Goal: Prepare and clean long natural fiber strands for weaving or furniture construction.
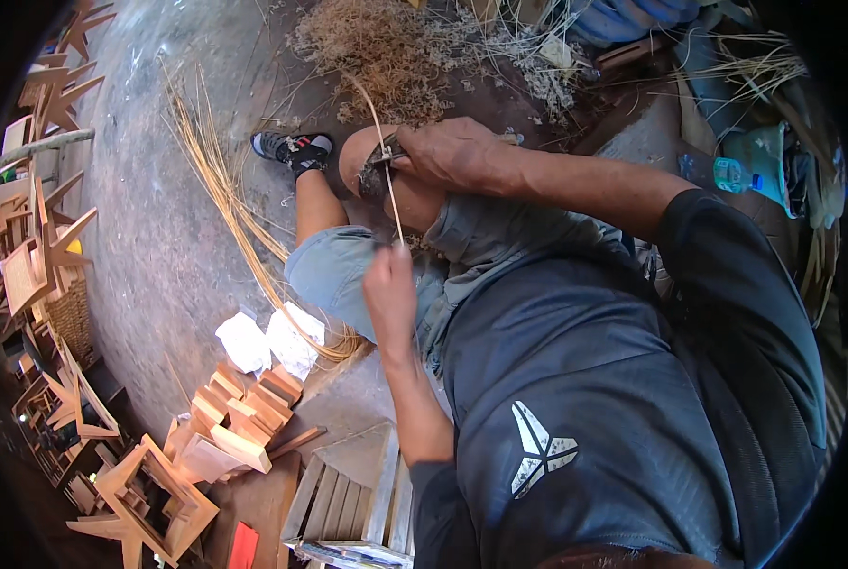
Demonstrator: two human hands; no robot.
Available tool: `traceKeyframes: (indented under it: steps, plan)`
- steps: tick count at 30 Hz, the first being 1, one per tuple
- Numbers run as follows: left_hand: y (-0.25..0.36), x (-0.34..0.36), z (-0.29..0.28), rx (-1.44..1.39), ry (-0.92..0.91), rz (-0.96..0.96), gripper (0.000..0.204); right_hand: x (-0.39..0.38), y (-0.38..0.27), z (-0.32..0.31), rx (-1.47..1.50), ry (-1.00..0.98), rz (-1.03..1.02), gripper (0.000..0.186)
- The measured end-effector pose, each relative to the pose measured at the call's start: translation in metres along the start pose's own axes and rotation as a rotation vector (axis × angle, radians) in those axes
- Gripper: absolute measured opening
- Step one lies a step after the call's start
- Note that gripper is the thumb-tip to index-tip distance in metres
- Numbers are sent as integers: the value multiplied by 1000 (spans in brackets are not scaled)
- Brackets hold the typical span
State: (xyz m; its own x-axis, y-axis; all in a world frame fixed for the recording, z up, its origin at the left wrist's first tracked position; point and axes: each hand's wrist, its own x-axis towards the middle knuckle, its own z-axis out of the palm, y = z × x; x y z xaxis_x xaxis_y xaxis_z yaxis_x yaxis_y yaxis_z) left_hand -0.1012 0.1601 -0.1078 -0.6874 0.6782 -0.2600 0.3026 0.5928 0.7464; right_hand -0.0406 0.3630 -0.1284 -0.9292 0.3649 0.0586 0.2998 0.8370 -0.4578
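A thin pale rattan strip [394,204] runs over my bent knee, its far end curving away past it. My left hand [391,289], slightly blurred, is closed on the near end of the strip, above my thigh. On the knee lies a dark pad [374,175], partly under the strip. My right hand [448,152] is closed on a small dark metal tool [386,156], most likely a knife, pressed against the strip over the pad. Most of the tool is hidden by the fingers.
A long bundle of rattan strips [220,185] lies on the floor at left. Fine shavings [377,43] are heaped beyond my knee. Wooden blocks [239,412], white bags [244,341] and a slatted crate [334,503] are near left; wooden frames stand farther left. At right is a bottle [732,175].
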Motion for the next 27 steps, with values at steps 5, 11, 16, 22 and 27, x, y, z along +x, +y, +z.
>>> traceKeyframes:
  steps: [5, 11, 16, 22, 27]
  plan:
    - [-56, -181, -50, -406, 11, -584, 33, 18, 6, -3, 121, -81, 86, 36]
    - [-21, -188, -55, -1120, 78, -500, 25, 33, 28, -15, 275, -204, 271, 47]
    - [33, -41, -34, -557, -56, -349, 21, 26, 21, -62, 609, -1, 357, 49]
    - [27, 40, 7, -315, 2, -100, 25, -8, -18, -35, 153, -170, 223, 42]
    - [15, -43, -11, -321, -64, -322, 22, -17, -4, -27, 65, -21, 109, 35]
